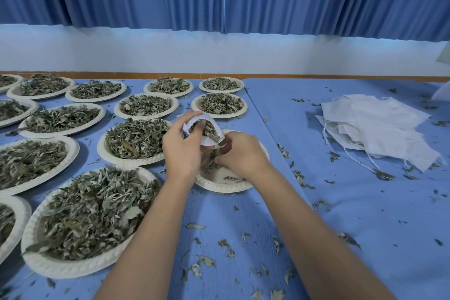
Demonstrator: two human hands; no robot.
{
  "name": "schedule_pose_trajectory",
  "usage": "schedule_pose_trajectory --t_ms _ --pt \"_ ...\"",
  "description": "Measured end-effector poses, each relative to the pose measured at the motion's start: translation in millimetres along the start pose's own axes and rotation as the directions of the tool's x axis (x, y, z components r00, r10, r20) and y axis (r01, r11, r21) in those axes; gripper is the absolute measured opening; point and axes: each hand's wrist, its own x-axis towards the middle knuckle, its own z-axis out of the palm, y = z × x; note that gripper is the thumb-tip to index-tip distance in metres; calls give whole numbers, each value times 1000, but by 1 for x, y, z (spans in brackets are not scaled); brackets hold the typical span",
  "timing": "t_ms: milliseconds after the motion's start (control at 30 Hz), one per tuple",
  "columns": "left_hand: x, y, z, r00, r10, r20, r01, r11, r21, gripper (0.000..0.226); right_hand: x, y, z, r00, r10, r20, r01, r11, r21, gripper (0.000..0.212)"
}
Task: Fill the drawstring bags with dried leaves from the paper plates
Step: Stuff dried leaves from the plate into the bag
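Bag (207,130) held above near-empty plate (219,181) so spilled leaves land there. Left hand (181,146) pinches bag mouth open, tilted toward right hand (239,153), which gathers last leaves (209,158) in curled fingers.

— What did the left hand (181,146) grip?
— A small white cloth drawstring bag (207,141) (mouth open, part filled).
— And the right hand (241,153)?
— It pinched dried grey-green leaves (210,161) over a round white paper plate (219,184).

Blue-covered table (353,214) — leaf-heaped paper plates (60,268) left, white bags (379,129) right — loose leaves (226,247) scattered.
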Motion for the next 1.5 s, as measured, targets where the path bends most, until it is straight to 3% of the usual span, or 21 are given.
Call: schedule_pose_trajectory --t_ms 67,133,233,333,600,767,867,1167,1267,1367,1433,1500 --pt "0 1 1 1000 4 0 -4 1000 -16 25 2 3 3 989 22 -148 -2 992 130 29" --pt "0 3 2 1000 17 -3 -17 1000 -15 26 5 7 2 971 -29 -237 53 994 95 27" --pt "3 3 2 999 38 -22 -38 999 34 28 7 10 3 974 -224 -32 218 968 -123 27" --pt "3 3 4 997 80 -16 -79 994 77 29 2 8 9 954 -262 146 277 957 -89 31" --pt "4 1 2 997 70 -38 -66 993 99 26 -10 5 9 909 -403 110 416 897 -149 22" --pt "6 5 3 999 15 -48 -15 1000 1 26 -11 -1 10 899 -417 136 438 871 -223 21" --pt "6 8 5 999 -16 -42 13 997 -71 22 -9 1 9 908 -392 151 420 858 -297 28" --pt "3 12 8 998 -57 -23 56 996 -66 15 -13 0 16 940 -338 44 333 883 -332 33" --pt "2 14 9 997 -76 29 77 996 -54 14 -15 0 11 960 -281 -10 273 938 -215 31" --pt "1 17 9 992 -107 64 111 992 -55 21 -15 2 -8 991 -81 -104 100 977 189 22" --pt "1 19 10 987 -137 86 143 987 -70 25 -16 3 -28 998 15 -55 17 845 535 20" --pt "0 21 11 979 -175 103 185 977 -101 27 -18 1 -45 1000 -9 1 5 664 747 22"
